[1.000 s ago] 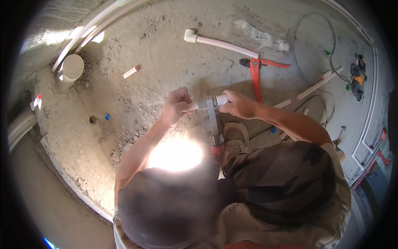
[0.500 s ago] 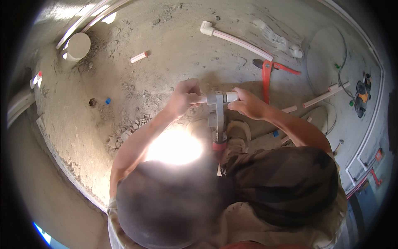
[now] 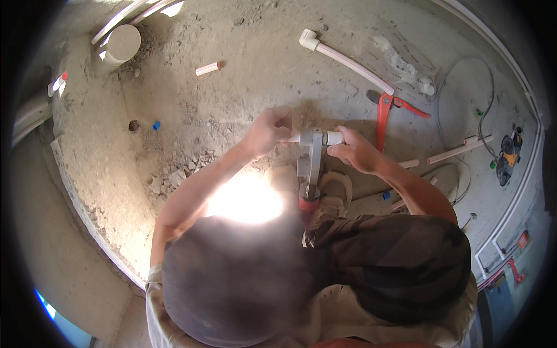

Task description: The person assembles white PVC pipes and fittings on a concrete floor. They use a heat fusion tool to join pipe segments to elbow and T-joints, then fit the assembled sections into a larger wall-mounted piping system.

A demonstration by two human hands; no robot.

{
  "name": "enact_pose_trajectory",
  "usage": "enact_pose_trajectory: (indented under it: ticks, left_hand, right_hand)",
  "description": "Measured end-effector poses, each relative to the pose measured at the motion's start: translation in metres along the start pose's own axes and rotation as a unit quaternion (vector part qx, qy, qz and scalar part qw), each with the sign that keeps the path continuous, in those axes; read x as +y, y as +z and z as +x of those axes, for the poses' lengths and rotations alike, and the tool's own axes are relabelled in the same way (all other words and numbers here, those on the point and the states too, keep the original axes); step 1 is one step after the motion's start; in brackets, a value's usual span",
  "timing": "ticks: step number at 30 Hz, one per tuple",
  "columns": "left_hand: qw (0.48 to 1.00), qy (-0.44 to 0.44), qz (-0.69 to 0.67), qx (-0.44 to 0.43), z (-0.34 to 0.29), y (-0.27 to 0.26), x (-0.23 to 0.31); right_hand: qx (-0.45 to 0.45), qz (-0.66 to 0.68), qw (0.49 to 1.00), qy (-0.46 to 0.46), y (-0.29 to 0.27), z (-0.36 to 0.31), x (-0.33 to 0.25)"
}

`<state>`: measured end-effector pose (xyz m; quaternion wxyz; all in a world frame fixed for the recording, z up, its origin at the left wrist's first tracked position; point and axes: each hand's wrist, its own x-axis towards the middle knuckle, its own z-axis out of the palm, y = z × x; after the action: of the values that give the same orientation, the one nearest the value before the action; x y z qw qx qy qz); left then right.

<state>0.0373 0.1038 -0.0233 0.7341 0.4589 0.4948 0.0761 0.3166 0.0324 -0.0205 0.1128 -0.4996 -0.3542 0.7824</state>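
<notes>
A pipe welding tool (image 3: 314, 162) stands upright between my knees, with a grey heating head at its top and a red part lower down. My left hand (image 3: 266, 134) is closed round a thin pink-and-white pipe (image 3: 293, 139), whose end meets the left side of the heating head. On the opposite side, a short white pipe fitting (image 3: 333, 138) sits against the head. The fingers and thumb of my right hand (image 3: 357, 152) grip that fitting. Glare hides part of the area below my left forearm.
Red pipe cutters (image 3: 383, 122) lie beyond my right hand, by a long pipe with an elbow (image 3: 348, 65). A short pipe piece (image 3: 208, 69), a blue cap (image 3: 156, 125) and rubble (image 3: 183, 172) are on the dusty floor. A cable (image 3: 438, 110) curls at the right.
The view has shifted a little, so the floor items appear farther right. Both hands stay at the heating head, still gripping the pipe and the fitting.
</notes>
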Motion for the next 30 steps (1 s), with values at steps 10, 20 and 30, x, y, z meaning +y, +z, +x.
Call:
enact_pose_trajectory:
  ticks: [10,20,30]
  left_hand:
    - [0.979,0.081,0.189,0.004,-0.026,-0.010,0.005]
    - [0.979,0.107,0.174,-0.023,-0.027,-0.009,0.006]
    - [0.980,0.112,0.163,0.014,-0.035,-0.027,-0.012]
  right_hand:
    - [0.014,0.032,0.999,-0.019,-0.005,-0.004,0.001]
    - [0.029,0.068,0.997,-0.037,-0.001,-0.006,0.016]
    - [0.041,0.065,0.995,-0.063,-0.002,-0.014,0.013]
